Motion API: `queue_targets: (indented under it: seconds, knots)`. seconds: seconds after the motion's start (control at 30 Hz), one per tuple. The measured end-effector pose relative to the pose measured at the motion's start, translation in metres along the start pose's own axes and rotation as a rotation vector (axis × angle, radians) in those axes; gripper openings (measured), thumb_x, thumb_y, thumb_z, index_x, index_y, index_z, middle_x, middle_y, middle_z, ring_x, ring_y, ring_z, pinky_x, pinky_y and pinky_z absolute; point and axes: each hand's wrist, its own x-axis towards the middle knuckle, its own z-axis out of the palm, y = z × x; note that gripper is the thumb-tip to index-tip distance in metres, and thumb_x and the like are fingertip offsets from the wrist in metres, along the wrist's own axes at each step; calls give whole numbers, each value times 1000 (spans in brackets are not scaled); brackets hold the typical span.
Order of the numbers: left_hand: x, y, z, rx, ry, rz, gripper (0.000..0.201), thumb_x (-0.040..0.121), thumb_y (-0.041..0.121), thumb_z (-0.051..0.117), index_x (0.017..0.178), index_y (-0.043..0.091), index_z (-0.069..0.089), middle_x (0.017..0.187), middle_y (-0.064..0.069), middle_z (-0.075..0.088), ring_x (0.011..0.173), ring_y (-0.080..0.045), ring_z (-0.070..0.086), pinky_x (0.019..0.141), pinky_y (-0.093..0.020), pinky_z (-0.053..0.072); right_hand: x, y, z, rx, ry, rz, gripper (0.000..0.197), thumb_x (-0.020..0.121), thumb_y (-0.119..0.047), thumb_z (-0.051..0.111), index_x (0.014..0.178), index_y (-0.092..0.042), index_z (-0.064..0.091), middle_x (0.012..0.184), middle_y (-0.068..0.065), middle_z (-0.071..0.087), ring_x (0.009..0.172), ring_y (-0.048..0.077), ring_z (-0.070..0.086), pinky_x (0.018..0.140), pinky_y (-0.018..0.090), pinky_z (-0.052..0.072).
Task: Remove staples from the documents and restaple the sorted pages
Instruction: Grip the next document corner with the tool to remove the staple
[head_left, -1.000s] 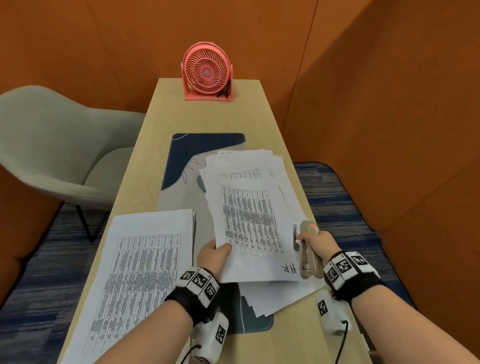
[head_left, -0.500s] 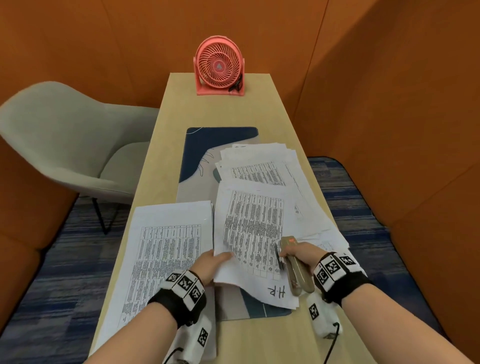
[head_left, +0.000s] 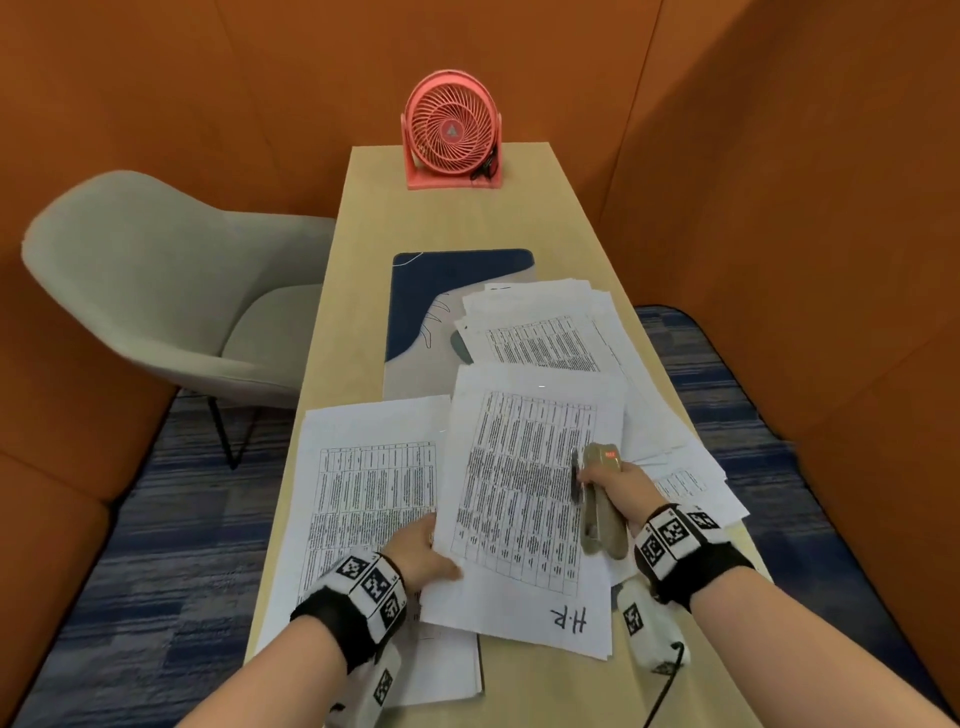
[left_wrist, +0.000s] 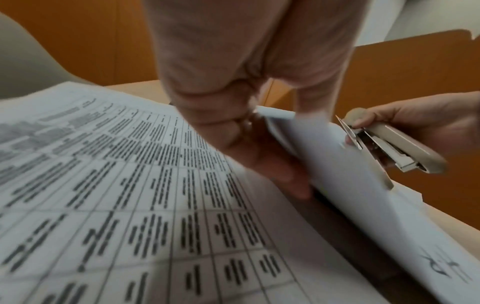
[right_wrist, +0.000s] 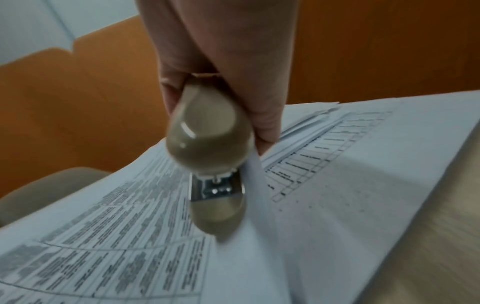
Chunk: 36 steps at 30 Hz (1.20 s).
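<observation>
Nearest the person, the left hand (head_left: 423, 556) grips the near left edge of a white printed sheet set with a table of black text (head_left: 524, 499), thumb on top and fingers (left_wrist: 275, 170) curled underneath, so that edge is lifted off the long pale wooden bench (head_left: 519, 218). The handwritten letters "H.R" sit in this sheet's near right corner, upside down to the person. Just to the right of the held sheet, the right hand (head_left: 621, 488) is wrapped round a beige stapler (head_left: 597, 504), which stands along the sheet's right edge with its mouth closed over the paper. A small red label on the stapler's top is too blurred to read.

Left of the held sheet lies a flat stack of white printed pages (head_left: 358, 499) with the same kind of table; the held sheet overlaps its right side. Beyond the held sheet and to its right spreads a loose, fanned pile of white printed pages (head_left: 545, 322). This pile partly covers a dark blue and grey desk mat (head_left: 431, 291). Farthest from the held sheet, at the bench's far end, stands a small pink round desk fan (head_left: 451, 130). To the left, beside the bench, is a grey shell armchair (head_left: 156, 291).
</observation>
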Motion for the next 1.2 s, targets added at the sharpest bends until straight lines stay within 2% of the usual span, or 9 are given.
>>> queue_targets:
  seconds: [0.13,0.23,0.33,0.43,0.53,0.63,0.73,0.93,1.2]
  knots:
    - [1,13,-22,-76,269,-3,96,78,6,70,149,14,6,143,-16,40,124,-30,47,102,-37,40,-20,-9,10,-160,-32,-199,21,82,-9,65,100,-8,54,85,9,61,70,19,59,60,27,45]
    - [6,36,-43,71,466,147,97,80,19,70,149,13,2,155,-13,15,142,-28,15,116,-38,16,-32,-21,9,-331,-116,-342,20,81,-5,66,93,-11,51,84,5,57,68,13,55,53,20,40]
    - [9,50,-62,292,459,240,96,83,35,66,149,18,0,157,-8,-1,144,-27,-1,115,-41,9,-41,-30,10,-417,-150,-423,24,79,-1,65,82,-16,47,80,4,54,61,13,53,54,26,45]
    - [12,58,-73,377,346,216,89,84,45,61,149,20,6,156,-6,15,143,-27,14,114,-46,14,-48,-37,8,-441,-178,-440,27,79,2,64,81,-19,47,81,5,55,63,16,55,60,32,47]
    - [11,53,-79,189,241,244,52,87,32,62,131,9,48,130,-10,55,122,-27,49,97,-30,38,-51,-40,9,-513,-183,-469,26,77,-1,68,83,-19,50,91,5,55,73,13,55,62,21,47]
    - [4,45,-76,60,216,258,18,86,23,64,84,6,65,93,-15,68,90,-30,63,81,-32,46,-52,-39,15,-786,41,-542,29,75,-21,74,101,-16,61,129,2,38,113,21,43,96,35,40]
    - [-5,39,-70,-70,214,231,14,85,19,66,75,9,65,84,-13,66,78,-24,60,80,-36,49,-67,-41,34,-740,236,-650,40,78,-29,73,112,-11,61,137,5,30,126,23,29,107,40,30]
    - [-32,35,-61,-319,198,270,11,84,7,64,93,1,68,89,-16,68,81,-25,63,84,-39,51,-99,-40,83,-698,-16,-701,43,89,-30,62,126,-20,41,114,2,57,99,21,56,84,35,47]
    - [-53,30,-59,-504,185,259,22,87,12,60,92,-9,66,98,-30,66,82,-28,63,86,-43,50,-109,-40,105,-812,-5,-731,44,90,-47,53,125,-25,36,107,1,62,95,24,60,74,33,45]
